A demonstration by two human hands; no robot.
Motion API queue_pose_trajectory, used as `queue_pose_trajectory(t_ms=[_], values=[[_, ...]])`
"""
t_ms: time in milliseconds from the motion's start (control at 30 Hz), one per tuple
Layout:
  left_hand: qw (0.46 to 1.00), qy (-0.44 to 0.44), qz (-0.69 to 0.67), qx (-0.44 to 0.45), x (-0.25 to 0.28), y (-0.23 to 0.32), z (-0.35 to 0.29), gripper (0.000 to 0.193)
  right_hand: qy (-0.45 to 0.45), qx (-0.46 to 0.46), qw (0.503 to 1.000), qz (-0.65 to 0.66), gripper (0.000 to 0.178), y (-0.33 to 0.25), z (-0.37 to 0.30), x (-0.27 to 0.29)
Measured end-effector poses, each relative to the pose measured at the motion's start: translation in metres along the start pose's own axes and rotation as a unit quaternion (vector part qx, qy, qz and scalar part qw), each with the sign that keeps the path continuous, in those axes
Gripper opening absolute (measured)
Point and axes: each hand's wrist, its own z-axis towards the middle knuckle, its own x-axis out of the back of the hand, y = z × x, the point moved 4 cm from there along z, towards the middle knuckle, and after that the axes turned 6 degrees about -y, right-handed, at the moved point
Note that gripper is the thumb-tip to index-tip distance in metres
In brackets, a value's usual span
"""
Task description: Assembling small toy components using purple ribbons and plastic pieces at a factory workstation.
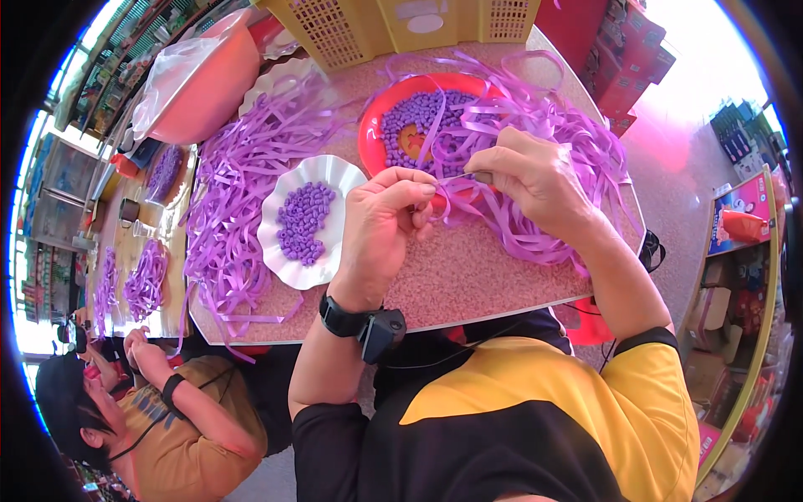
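Both of my hands meet above the near part of the pink speckled table. My left hand [378, 224] pinches a purple ribbon [447, 194] between thumb and forefinger. Just right of it, my right hand [539, 182] is closed in a pinch on a thin, pale, needle-like piece too fine to name. Behind the hands stands a red plate [369, 134] of purple beads [418, 115], partly covered by loose ribbons [577, 142]. A white scalloped plate [336, 230] with more purple beads [303, 219] stands beside my left wrist.
A heap of purple ribbons [226, 192] covers the table's left side. At the back are a yellow crate [368, 38] and a pink basin [222, 84]. Another person [192, 418] sits at the left, near a table with ribbon bundles [146, 280]. Shelves [736, 335] stand at the right.
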Motion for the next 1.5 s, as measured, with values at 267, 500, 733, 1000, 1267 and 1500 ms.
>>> queue_pose_trajectory(t_ms=[267,500,733,1000,1267,1500], values=[[1.000,0.001,0.000,0.008,0.0012,-0.0025,0.0010,0.009,-0.005,0.008,1.000,-0.016,0.020,0.0012,0.0000,-0.0014],[1.000,0.010,0.012,-0.001,-0.0010,-0.0012,-0.0005,0.009,-0.004,0.009,1.000,-0.009,0.018,0.0013,-0.0003,-0.0012],[0.999,0.017,0.031,0.002,0.0007,-0.0028,-0.0005,0.007,-0.006,0.006,1.000,-0.025,0.017,0.0030,-0.0013,-0.0016],[0.995,0.042,0.092,-0.015,0.0019,-0.0051,-0.0005,0.003,-0.008,0.017,0.997,-0.074,0.014,0.0055,-0.0030,-0.0033],[0.986,0.072,0.146,-0.019,-0.0016,-0.0019,-0.0034,0.005,0.017,0.023,0.998,-0.059,0.019,0.0023,-0.0024,-0.0061],[0.988,0.086,0.129,-0.028,0.0031,-0.0002,-0.0047,0.005,0.002,0.027,0.988,-0.154,0.024,0.0026,-0.0033,0.0019]])
